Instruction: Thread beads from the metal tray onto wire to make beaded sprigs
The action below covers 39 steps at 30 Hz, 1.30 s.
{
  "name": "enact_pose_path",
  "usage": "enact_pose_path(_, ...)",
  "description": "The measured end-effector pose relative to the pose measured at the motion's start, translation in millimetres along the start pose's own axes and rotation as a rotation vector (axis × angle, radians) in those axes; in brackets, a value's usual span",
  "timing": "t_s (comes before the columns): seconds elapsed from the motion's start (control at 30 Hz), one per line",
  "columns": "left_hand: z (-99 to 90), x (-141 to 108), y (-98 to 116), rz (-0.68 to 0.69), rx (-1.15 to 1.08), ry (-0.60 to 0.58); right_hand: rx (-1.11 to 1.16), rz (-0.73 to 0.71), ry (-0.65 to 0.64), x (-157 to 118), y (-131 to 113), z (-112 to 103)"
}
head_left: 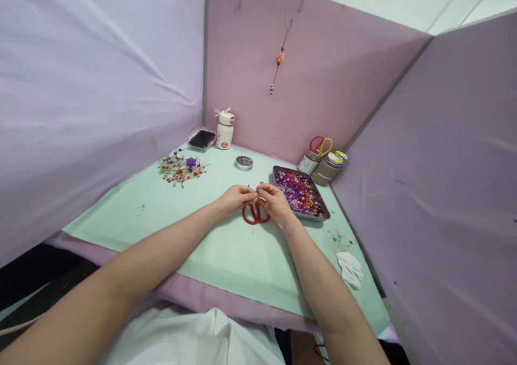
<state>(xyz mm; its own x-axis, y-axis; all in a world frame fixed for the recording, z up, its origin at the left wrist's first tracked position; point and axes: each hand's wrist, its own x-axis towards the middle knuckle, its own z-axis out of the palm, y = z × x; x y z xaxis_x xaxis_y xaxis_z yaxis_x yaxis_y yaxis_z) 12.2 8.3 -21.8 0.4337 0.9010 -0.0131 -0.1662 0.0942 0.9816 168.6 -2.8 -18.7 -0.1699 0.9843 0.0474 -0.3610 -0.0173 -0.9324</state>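
Note:
Both hands meet over the middle of the pale green table, fingertips almost touching. My left hand (239, 197) is closed in a pinch, and my right hand (274, 199) pinches just beside it. Whatever sits between the fingers is too small to make out. Below them lie red-handled scissors (251, 214), their upper part mostly covered by the hands. Close to the right hand stands a dark tray (325, 218) filled with purple, red and orange beads (299, 190). A strand of beads (280, 58) hangs from a hook against the pink back panel.
Finished-looking beaded strands (181, 170) lie at left. Behind stand a phone (202, 139), a white bottle (224, 133) and a small round tin (244, 163). At right are a jar (308, 162) holding scissors, a brown jar (325, 171) and crumpled tissue (350, 269). Fabric panels enclose the table.

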Motion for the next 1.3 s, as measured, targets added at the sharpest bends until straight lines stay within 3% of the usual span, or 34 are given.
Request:
enact_pose_path(0.23,5.1,-5.5,7.5,0.141,0.153,0.062,-0.024,-0.004,-0.005,-0.7,-1.2,0.5)
enact_pose_path(0.57,9.6,-9.0,15.4,0.147,0.2,0.095,-0.078,-0.064,0.048,0.8,-3.1,-1.4)
enact_pose_path(0.73,8.4,-8.1,16.0,0.153,0.205,0.095,-0.475,-0.295,0.162,-0.3,-29.9,-14.9)
enact_pose_path(0.87,4.9,-3.6,11.9,0.131,0.212,0.129,-0.799,-0.49,0.389,-1.8,-56.4,-43.1)
enact_pose_path(0.93,3.4,-1.1,9.8,0.125,0.224,0.145,-1.001,-0.456,0.442,-1.4,-61.1,-60.6)
enact_pose_path(1.07,1.6,2.3,7.1,0.113,0.214,0.164,-1.419,-0.192,0.362,1.2,-55.9,-83.7)
enact_pose_path(1.17,1.1,3.5,6.7,0.099,0.208,0.167,-1.604,-0.042,0.316,4.1,-52.1,-85.2)
enact_pose_path(1.3,1.7,3.3,7.5,0.092,0.2,0.171,-1.715,0.056,0.277,9.4,-53.3,-78.3)
